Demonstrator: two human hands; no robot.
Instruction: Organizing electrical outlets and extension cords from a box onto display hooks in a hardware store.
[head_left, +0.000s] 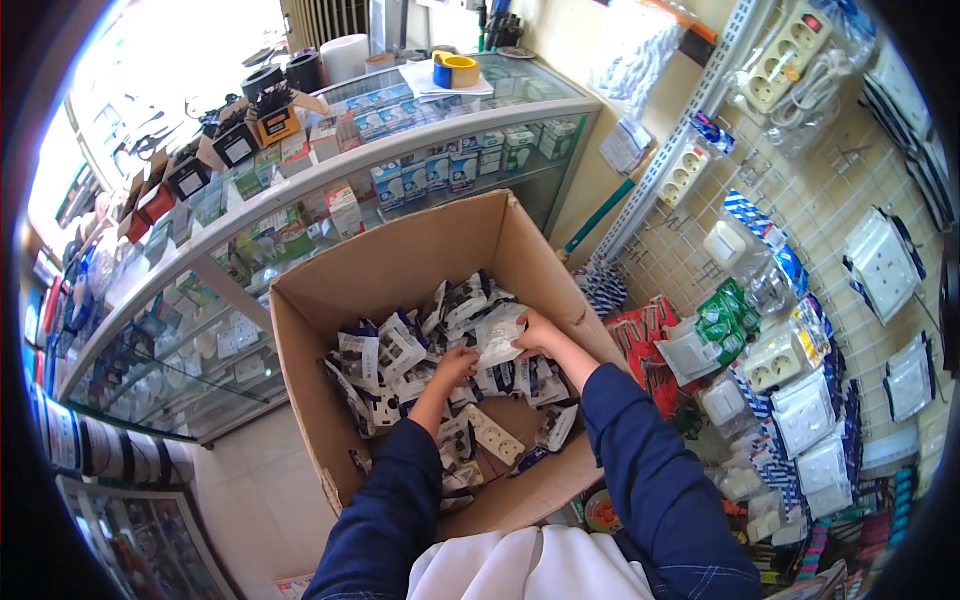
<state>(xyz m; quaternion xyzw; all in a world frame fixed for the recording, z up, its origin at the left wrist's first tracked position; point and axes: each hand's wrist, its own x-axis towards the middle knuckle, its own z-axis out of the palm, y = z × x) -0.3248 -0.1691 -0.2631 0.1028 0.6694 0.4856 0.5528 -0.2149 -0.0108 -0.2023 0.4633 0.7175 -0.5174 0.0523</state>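
Observation:
A large open cardboard box (390, 247) stands in front of me, holding a heap of small items in clear plastic packets (397, 345). Between my hands is a clear plastic packet with a pale item inside (498, 334). My right hand (534, 334) grips its right side. My left hand (457, 363) is at its lower left with fingers bent; whether it pinches the packet I cannot tell. Nearer to me in the box lies a cream multi-socket power strip (492, 435), partly among the packets.
A glass display counter (217, 251) with boxed light bulbs (425, 176) runs behind and left of the box. Rolls of tape (455, 71) lie on it. At the right, a wire grid wall (667, 247) carries packaged sockets and switches (806, 416). A teal pole (598, 214) leans near the box.

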